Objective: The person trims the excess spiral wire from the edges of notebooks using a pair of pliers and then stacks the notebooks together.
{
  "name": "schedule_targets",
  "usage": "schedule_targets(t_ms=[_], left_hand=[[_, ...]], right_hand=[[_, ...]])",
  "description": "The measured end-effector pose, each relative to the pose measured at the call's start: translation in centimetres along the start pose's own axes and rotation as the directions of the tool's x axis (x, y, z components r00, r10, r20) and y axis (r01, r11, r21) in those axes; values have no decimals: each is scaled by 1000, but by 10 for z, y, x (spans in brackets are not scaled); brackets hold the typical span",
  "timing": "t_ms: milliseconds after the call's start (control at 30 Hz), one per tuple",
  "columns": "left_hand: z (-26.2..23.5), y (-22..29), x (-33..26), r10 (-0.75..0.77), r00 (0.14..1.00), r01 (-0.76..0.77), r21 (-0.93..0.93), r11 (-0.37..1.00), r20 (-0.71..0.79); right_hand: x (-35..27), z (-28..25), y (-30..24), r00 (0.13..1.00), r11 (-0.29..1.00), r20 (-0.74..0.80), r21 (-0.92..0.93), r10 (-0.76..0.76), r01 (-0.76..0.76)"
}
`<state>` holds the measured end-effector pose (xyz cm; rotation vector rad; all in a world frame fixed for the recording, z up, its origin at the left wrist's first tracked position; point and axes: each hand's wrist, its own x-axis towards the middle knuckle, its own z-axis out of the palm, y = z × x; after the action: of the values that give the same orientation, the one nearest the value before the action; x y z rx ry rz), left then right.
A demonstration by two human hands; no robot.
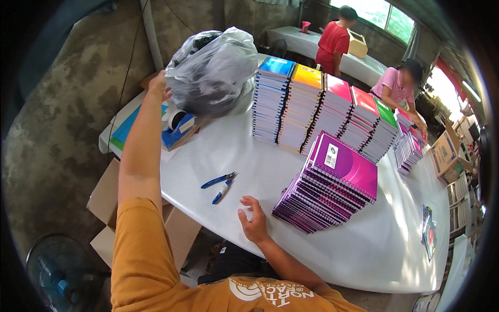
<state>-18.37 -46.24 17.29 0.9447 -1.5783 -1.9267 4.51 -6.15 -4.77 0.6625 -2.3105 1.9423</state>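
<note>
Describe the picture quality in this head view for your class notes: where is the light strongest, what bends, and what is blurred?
Head view: daylight from the window washes out the far right of the white table; the table's straight edges bow toward the dark round fisheye rim; the purple notebook stack and both hands, left hand and right hand, are sharp; the co-worker's face is blurred.

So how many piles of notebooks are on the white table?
7: five tall stacks in a row, blue, orange, pink, red, green; a purple stack in front; a smaller pile far right. Others may be hidden.
</note>
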Motion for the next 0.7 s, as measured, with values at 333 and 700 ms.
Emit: schedule_targets(t_ms=[333,700], left_hand=[[18,50,7,790,506,-806,135,576,-346],[-15,-91,-213,744,437,-871,444,210,505]], right_hand=[[2,-2,2,999,998,15,-43,-41,42],[-16,-31,-49,836,823,68,-148,-545,549]])
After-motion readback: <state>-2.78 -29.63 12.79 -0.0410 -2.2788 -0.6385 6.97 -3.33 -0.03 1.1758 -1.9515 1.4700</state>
